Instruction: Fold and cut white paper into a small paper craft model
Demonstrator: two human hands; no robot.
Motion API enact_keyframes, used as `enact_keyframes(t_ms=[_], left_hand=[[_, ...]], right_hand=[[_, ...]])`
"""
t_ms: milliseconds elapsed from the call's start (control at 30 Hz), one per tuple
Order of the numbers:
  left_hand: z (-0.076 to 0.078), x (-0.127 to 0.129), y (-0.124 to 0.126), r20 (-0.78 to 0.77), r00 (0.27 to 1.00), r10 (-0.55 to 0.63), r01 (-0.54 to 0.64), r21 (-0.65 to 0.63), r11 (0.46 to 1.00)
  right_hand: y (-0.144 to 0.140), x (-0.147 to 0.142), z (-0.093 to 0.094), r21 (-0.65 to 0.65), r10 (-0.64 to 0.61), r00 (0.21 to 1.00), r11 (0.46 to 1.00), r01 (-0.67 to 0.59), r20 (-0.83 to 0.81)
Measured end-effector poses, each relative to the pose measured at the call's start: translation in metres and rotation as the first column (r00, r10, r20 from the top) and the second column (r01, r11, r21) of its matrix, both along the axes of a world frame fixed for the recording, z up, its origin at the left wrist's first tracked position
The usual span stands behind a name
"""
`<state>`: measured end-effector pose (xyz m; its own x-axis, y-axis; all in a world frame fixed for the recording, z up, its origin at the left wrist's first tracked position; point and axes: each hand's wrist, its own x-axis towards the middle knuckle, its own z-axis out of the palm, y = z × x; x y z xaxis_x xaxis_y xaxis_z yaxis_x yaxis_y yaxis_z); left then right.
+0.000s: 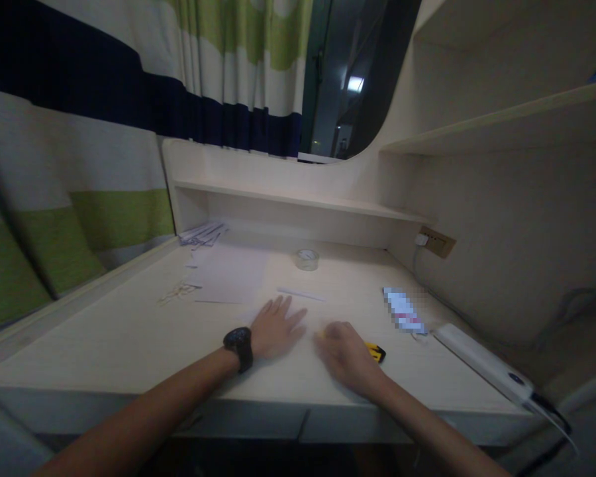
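Note:
My left hand (277,326), with a black watch (238,349) on its wrist, lies flat on the desk with its fingers spread. Just beyond its fingertips is a thin strip of white paper (300,293). My right hand (345,354) is closed and a little blurred. It grips what looks like a yellow and black utility knife (376,352); one end sticks out at the right of the hand, and a bit of yellow shows by the fingertips. The blade is not visible. A roll of clear tape (307,259) stands farther back.
White paper sheets (231,271) lie at the left, with a pile of paper strips (202,234) behind and rubber bands (179,291) beside them. To the right are a phone (403,310) with a blurred-out screen and a white power strip (484,361). Shelves and a curtain (258,79) border the desk.

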<state>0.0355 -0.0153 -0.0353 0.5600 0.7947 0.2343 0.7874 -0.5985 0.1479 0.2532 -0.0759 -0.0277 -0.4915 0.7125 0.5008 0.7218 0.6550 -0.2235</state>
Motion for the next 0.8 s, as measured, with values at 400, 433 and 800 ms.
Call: enact_keyframes(t_ms=[400,433,800], left_hand=[[-0.005,-0.020,0.017,-0.049,0.998,-0.024,0.026,0.030,0.999],[-0.006,-0.020,0.018,-0.045,0.999,-0.024,0.025,0.029,0.999],[-0.004,-0.020,0.016,-0.071,0.996,-0.046,0.049,0.044,0.998]], right_hand=[[0.003,0.001,0.002,-0.011,0.014,1.000,1.000,-0.013,0.023],[0.003,0.001,0.002,-0.020,0.008,1.000,1.000,-0.008,0.022],[0.010,0.001,0.002,-0.089,-0.071,0.997,0.993,0.072,0.015]])
